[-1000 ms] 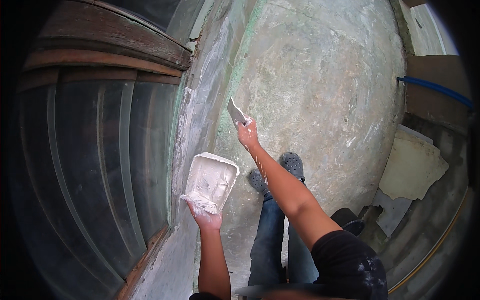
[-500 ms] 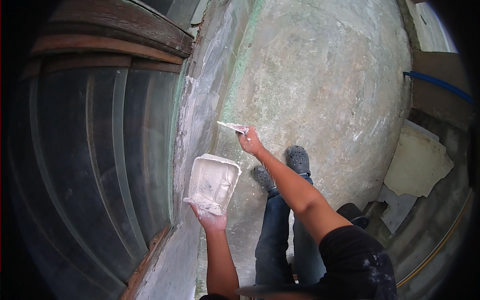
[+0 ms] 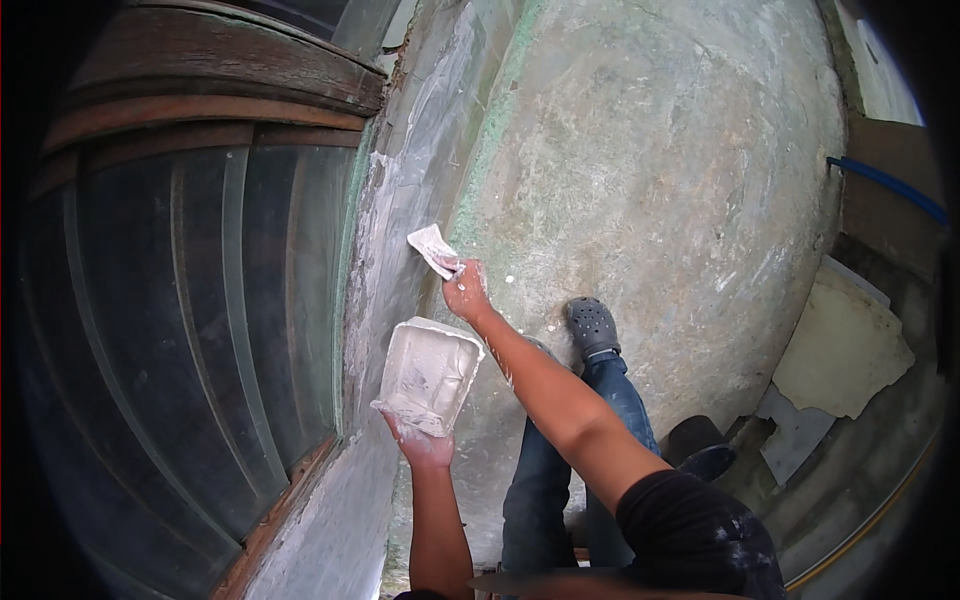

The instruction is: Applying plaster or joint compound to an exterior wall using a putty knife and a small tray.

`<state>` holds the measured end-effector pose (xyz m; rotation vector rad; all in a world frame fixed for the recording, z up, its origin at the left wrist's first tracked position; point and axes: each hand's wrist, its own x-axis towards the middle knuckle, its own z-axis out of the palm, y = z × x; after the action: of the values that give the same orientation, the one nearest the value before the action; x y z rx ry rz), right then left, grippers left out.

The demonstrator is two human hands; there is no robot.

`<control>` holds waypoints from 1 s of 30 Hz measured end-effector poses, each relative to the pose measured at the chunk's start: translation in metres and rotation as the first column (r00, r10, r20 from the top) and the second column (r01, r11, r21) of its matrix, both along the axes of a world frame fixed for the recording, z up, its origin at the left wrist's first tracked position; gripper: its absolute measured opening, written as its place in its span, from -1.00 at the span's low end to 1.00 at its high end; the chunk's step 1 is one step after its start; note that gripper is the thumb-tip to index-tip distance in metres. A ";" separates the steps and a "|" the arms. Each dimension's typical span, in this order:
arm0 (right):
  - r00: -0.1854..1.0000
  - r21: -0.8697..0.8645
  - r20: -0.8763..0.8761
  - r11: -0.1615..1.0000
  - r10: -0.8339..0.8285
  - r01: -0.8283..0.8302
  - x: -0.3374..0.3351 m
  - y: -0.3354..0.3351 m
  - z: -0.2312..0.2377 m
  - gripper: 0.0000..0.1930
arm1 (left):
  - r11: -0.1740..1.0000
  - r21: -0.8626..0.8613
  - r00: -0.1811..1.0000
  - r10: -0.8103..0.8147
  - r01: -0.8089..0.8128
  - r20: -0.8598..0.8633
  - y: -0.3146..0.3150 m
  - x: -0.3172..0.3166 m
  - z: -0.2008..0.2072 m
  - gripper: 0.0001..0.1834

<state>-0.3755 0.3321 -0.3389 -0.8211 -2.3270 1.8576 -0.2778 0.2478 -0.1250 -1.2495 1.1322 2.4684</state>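
Note:
My left hand [image 3: 427,446] grips the near end of a white rectangular tray [image 3: 425,365], its inside smeared with white paste. A second flat edge coated in paste shows at the tray's near left corner; I cannot make out what it is. Ahead of the tray, my right hand [image 3: 465,290] is closed on the handle of a putty knife [image 3: 430,246]. White paste covers its broad blade, which is turned toward the wall strip [image 3: 405,190] on the left. From this view I cannot tell whether the blade touches that wall. White smears mark the fingers of both hands.
Louvred glass panes [image 3: 200,320] in a weathered wooden frame [image 3: 220,60] stand along the left. My feet, in grey clogs [image 3: 592,325], rest on a stained concrete floor [image 3: 650,180]. Broken board pieces [image 3: 845,345], a blue hose [image 3: 890,186] and a dark round container [image 3: 695,437] lie to the right.
My right hand has moved left with the putty knife, and its blade has turned so that its broad face shows. The tray stays nearly in place. My left foot is now mostly hidden behind my right arm.

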 end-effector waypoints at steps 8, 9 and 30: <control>0.908 -0.604 0.309 0.796 0.282 -0.041 0.028 0.112 0.195 -0.60 | 1.000 -0.020 1.000 -0.019 0.019 0.001 0.023 -0.019 0.094 -0.19; 0.947 -0.547 0.305 0.833 0.107 0.082 0.032 0.126 0.190 -0.59 | 0.999 -0.008 0.998 -0.051 0.051 -0.025 0.039 -0.023 0.111 -0.19; 0.929 -0.708 -0.350 0.683 -0.118 -0.180 0.241 0.172 0.694 -0.56 | 0.982 -0.057 0.847 -0.185 0.181 -0.498 -0.019 0.115 0.474 -0.43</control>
<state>-0.1344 0.5045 0.3552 -0.3766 -1.3317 2.7118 -0.1627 0.2292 0.3486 -0.4600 1.2950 2.7093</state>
